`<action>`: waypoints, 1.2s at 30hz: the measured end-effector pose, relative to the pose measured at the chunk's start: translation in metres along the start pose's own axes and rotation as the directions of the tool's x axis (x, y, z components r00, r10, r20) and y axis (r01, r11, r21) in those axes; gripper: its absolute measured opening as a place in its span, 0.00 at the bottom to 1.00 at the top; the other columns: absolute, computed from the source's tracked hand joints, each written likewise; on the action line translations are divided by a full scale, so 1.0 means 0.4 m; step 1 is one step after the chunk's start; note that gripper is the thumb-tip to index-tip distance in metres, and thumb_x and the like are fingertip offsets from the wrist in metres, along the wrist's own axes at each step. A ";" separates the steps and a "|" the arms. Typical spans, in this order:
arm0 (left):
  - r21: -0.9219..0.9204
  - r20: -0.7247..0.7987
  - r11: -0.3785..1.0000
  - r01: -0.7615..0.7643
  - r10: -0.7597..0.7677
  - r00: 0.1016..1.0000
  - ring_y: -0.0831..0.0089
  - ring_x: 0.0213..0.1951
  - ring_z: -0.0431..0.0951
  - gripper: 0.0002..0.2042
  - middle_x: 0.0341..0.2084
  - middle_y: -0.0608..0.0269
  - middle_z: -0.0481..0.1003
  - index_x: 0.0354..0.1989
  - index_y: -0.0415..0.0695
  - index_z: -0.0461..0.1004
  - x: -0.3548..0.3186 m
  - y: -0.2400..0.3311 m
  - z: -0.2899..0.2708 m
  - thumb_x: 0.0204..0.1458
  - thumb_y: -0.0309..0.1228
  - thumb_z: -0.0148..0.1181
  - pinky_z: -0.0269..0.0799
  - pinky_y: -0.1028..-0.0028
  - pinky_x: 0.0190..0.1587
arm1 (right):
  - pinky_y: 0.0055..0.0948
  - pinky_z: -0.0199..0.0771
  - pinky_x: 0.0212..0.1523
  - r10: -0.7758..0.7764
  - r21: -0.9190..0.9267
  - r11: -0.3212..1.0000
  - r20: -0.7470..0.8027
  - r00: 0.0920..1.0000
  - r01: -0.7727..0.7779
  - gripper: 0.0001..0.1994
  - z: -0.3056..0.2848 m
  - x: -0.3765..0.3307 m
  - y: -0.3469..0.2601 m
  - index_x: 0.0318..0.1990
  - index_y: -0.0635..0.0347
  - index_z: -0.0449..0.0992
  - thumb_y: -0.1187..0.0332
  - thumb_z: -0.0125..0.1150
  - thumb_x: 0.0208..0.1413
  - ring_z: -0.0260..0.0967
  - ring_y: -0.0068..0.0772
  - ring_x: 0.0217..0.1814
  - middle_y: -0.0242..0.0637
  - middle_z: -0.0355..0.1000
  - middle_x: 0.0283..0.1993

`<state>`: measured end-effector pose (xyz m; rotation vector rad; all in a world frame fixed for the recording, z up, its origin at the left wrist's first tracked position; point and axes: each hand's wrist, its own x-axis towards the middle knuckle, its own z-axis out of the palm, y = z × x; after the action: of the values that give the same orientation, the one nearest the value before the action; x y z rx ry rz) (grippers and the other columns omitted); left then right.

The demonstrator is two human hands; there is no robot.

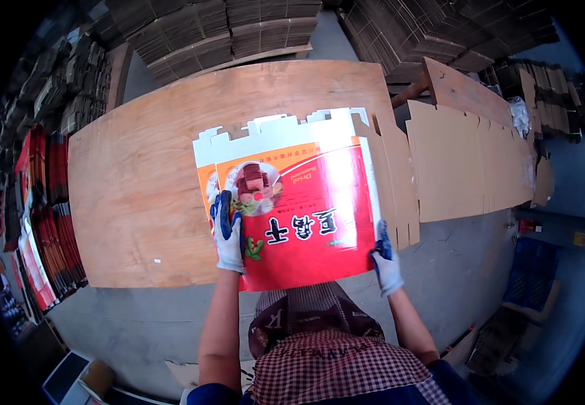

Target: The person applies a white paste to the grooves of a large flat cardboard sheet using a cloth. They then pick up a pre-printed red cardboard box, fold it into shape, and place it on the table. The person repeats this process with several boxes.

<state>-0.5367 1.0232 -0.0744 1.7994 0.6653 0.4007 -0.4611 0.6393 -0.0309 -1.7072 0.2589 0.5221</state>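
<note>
Between my two gloved hands is a glossy red and orange printed carton blank (299,260), flat, with white notched flaps along its far edge and a food picture on it. My left hand (227,233), in a white glove with blue fingers, closes on its left edge. My right hand (387,263), gloved alike, grips the right edge near the bottom corner. A second printed blank (204,165) peeks out under the left side. Plain brown cardboard sheets (398,189) lie just right of the held blank, partly hidden by it.
The wooden table (137,182) spans the area ahead. Another brown cardboard sheet (468,162) extends to the right. Bundled cardboard stacks (231,34) stand behind the table, and red printed stacks (56,229) stand to the left. A blue crate (534,270) sits at the right.
</note>
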 end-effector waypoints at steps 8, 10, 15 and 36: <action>0.675 0.325 0.636 -0.374 0.199 0.924 0.46 0.72 0.45 0.33 0.70 0.50 0.53 0.67 0.50 0.62 0.023 0.102 0.198 0.53 0.47 0.60 0.32 0.44 0.71 | 0.37 0.73 0.46 0.030 -0.512 0.859 0.103 0.994 0.027 0.31 0.062 0.018 0.114 0.68 0.45 0.61 0.70 0.56 0.54 0.73 0.43 0.46 0.47 0.74 0.51; 0.658 0.490 0.637 -0.403 0.044 0.871 0.45 0.72 0.43 0.34 0.71 0.49 0.49 0.67 0.52 0.62 0.029 0.174 0.305 0.52 0.49 0.60 0.30 0.42 0.70 | 0.43 0.72 0.52 -0.011 -0.653 0.750 0.147 0.989 0.106 0.31 0.083 0.012 0.090 0.67 0.42 0.62 0.66 0.59 0.54 0.70 0.58 0.53 0.53 0.69 0.56; 0.731 0.435 0.544 -0.412 0.094 0.896 0.44 0.72 0.42 0.35 0.73 0.56 0.45 0.67 0.57 0.64 0.042 0.149 0.384 0.51 0.59 0.55 0.26 0.39 0.69 | 0.45 0.74 0.47 -0.256 -0.706 0.692 -0.047 0.966 0.149 0.27 -0.065 0.111 -0.059 0.62 0.53 0.67 0.61 0.62 0.55 0.72 0.55 0.48 0.51 0.72 0.50; 0.736 0.475 0.580 -0.348 -0.077 0.877 0.44 0.72 0.41 0.32 0.73 0.56 0.46 0.63 0.59 0.69 0.056 0.166 0.389 0.49 0.56 0.60 0.28 0.36 0.68 | 0.44 0.44 0.74 -0.575 -0.553 0.315 0.535 0.619 0.771 0.23 0.159 0.676 -0.270 0.59 0.45 0.73 0.66 0.60 0.54 0.48 0.45 0.74 0.37 0.61 0.68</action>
<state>-0.4141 0.9053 -0.0627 2.7234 0.3570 -0.3304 -0.1895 0.7544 -0.0739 -2.3013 -1.0288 0.1513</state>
